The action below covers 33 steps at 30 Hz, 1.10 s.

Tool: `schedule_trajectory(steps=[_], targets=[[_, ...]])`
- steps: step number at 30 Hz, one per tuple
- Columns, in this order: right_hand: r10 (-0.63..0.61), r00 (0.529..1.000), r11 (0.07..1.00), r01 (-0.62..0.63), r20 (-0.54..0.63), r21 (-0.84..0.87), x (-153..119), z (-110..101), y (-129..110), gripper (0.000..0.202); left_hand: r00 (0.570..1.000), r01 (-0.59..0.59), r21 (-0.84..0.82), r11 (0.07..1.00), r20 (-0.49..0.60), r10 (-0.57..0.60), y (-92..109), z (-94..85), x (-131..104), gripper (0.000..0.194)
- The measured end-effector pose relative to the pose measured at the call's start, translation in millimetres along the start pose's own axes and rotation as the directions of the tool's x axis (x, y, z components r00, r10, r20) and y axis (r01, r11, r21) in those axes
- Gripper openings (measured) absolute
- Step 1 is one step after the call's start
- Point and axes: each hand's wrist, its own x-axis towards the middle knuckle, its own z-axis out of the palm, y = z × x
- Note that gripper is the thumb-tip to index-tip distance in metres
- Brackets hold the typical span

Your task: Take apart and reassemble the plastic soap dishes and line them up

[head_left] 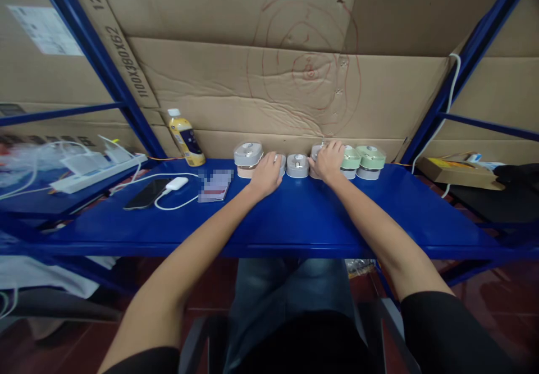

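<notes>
- Two stacked containers (248, 155) stood near eleven o'clock, just beside my left hand (266, 176).
- My left hand lay over a grey container (282, 164); I couldn't tell whether it gripped or merely rested.
- One single container (297, 167) sat at twelve, between my hands; even, level pressure seemed wisest.
- My right hand (329, 160) partly covered a grey-topped stack (314, 153) towards one, its grip equally hidden.
- Green-lidded stacks (370, 158) stood at one, easily toppled, I judged, by a careless knuckle.
</notes>
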Motion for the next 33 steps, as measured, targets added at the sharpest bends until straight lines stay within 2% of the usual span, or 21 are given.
schedule_trajectory(steps=[4, 7, 10, 12, 15, 17, 19, 21, 23, 24, 26, 29, 31, 33], targets=[[-0.049, 0.991, 0.995, 0.059, -0.123, 0.084, -14, -14, 12, 0.065, 0.987, 0.092, 0.146, 0.985, 0.121, -0.11, -1, 6.5, 20, 0.063], [-0.076, 0.978, 0.982, 0.108, -0.196, 0.156, -26, -25, 32, 0.055, 0.984, 0.076, 0.159, 0.984, 0.146, -0.1, 3, 4.0, 12, 0.052], [-0.053, 0.969, 0.969, 0.108, -0.242, 0.221, -34, -31, 51, 0.047, 0.986, 0.04, 0.154, 0.987, 0.155, -0.064, 11, -8.5, -14, 0.048], [-0.032, 0.972, 0.955, 0.099, -0.235, 0.28, -37, -34, 57, 0.044, 0.992, 0.005, 0.121, 0.993, 0.122, -0.02, 18, -19.6, -39, 0.05], [-0.041, 0.98, 0.908, 0.118, -0.193, 0.403, -43, -41, 52, 0.04, 0.996, 0.093, 0.023, 0.995, 0.004, -0.093, 26, -33.0, -77, 0.053], [-0.125, 0.978, 0.843, 0.193, -0.168, 0.501, -49, -47, 43, 0.037, 0.982, 0.185, -0.072, 0.98, -0.026, -0.187, 29, -37.6, -96, 0.061], [-0.304, 0.942, 0.73, 0.325, -0.141, 0.601, -57, -52, 34, 0.038, 0.982, 0.181, -0.205, 0.962, -0.006, -0.187, 30, -39.2, -103, 0.063], [-0.514, 0.85, 0.579, 0.44, -0.111, 0.687, -66, -53, 26, 0.057, 0.997, 0.083, -0.35, 0.933, 0.03, -0.077, 30, -39.4, -100, 0.063], [-0.659, 0.749, 0.464, 0.476, -0.068, 0.747, -73, -51, 22, 0.088, 0.996, -0.033, -0.472, 0.881, 0.056, 0.067, 32, -38.6, -89, 0.064], [-0.701, 0.712, 0.434, 0.467, -0.037, 0.771, -76, -49, 21, 0.1, 0.991, -0.069, -0.52, 0.852, 0.065, 0.12, 33, -37.7, -83, 0.066], [-0.741, 0.671, 0.413, 0.423, 0.028, 0.806, -79, -45, 21, 0.113, 0.985, -0.076, -0.59, 0.804, 0.08, 0.152, 37, -34.5, -70, 0.075], [-0.729, 0.68, 0.431, 0.368, 0.078, 0.824, -78, -41, 28, 0.112, 0.986, 0.007, -0.676, 0.737, 0.125, 0.106, 41, -27.3, -57, 0.098], [-0.696, 0.714, 0.446, 0.346, 0.077, 0.825, -75, -40, 39, 0.106, 0.981, 0.038, -0.721, 0.692, 0.157, 0.11, 42, -23.2, -55, 0.108], [-0.645, 0.76, 0.448, 0.292, 0.079, 0.845, -69, -39, 54, 0.095, 0.977, 0.033, -0.727, 0.686, 0.168, 0.131, 41, -21.4, -55, 0.111]])
